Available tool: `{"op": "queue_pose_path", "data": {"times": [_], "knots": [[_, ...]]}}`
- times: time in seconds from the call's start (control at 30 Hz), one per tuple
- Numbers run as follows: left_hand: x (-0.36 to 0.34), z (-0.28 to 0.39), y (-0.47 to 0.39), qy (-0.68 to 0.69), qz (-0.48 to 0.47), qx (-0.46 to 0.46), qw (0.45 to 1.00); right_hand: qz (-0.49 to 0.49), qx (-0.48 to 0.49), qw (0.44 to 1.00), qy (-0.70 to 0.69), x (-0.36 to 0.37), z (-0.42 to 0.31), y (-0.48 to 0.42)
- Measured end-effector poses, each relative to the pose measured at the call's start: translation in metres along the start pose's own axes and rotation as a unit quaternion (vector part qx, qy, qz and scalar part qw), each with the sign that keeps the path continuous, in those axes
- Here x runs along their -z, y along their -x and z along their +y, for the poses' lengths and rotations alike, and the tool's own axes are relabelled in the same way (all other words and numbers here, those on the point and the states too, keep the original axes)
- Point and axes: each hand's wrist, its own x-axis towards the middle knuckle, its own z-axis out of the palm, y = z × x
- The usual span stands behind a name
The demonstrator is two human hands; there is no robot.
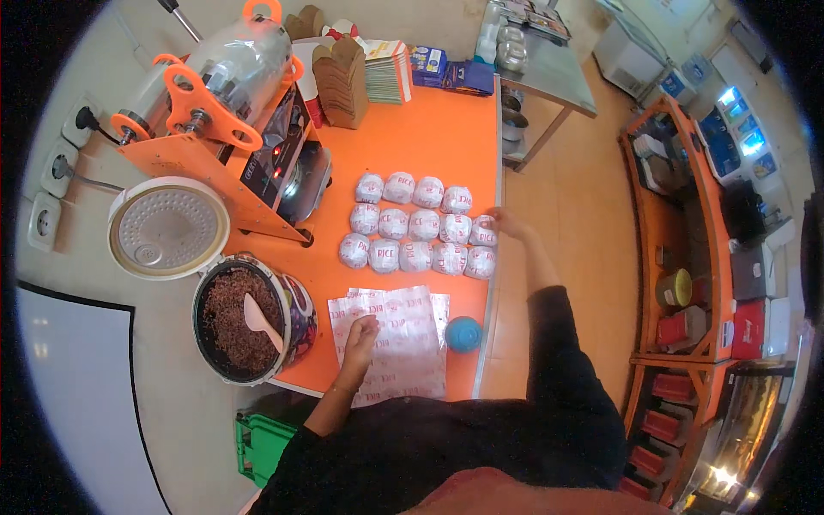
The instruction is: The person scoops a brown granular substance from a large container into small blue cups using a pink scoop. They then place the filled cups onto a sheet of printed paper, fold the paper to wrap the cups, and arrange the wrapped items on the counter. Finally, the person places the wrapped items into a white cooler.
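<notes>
My right hand (508, 223) reaches to the table's right edge, its fingertips on the upper right side of a round wrapped rice parcel (483, 233). This parcel ends the middle of three rows of similar parcels (423, 225), in white paper with red print. My left hand (362, 338) is over a stack of printed wrapping sheets (405, 347), fingers slightly curled and holding nothing. Right of the sheets sits a round blue cup or bowl (463, 334). On the left, an open rice cooker (302, 315) contains reddish-brown rice (235, 315) with a pale paddle (261, 320) lying in it.
The cooker's raised lid (168, 225) leans left, below an orange sealing machine (187, 164). Folded brown cartons (341, 80), striped cartons (387, 71) and blue packets (450, 71) line the back of the orange table (425, 135). A steel table (553, 80) and orange shelving (676, 357) stand rightward.
</notes>
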Motion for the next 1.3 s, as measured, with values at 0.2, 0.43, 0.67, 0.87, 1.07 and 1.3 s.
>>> {"op": "queue_pose_path", "data": {"times": [0.2,0.43,0.67,0.87,1.07,1.3], "knots": [[0.001,-0.002,0.018,0.022,-0.003,-0.044,0.999,0.003,-0.03,0.992,0.119,-0.064,-0.108,0.162],[-0.006,0.024,0.057,0.078,-0.122,-0.027,0.989,-0.089,0.058,0.973,0.206,-0.129,-0.164,0.255],[0.038,0.083,0.104,0.262,-0.105,-0.048,0.958,0.033,0.351,0.934,-0.065,-0.147,-0.382,0.305],[0.151,0.142,0.162,0.125,0.143,-0.374,0.908,0.008,0.446,0.892,-0.069,-0.184,-0.486,0.275],[0.261,0.14,0.167,0.131,0.339,-0.337,0.869,0.029,0.357,0.841,0.405,-0.3,-0.507,0.205],[0.319,0.112,0.119,0.097,0.336,-0.369,0.861,0.056,0.275,0.864,0.419,-0.254,-0.555,0.226]]}}
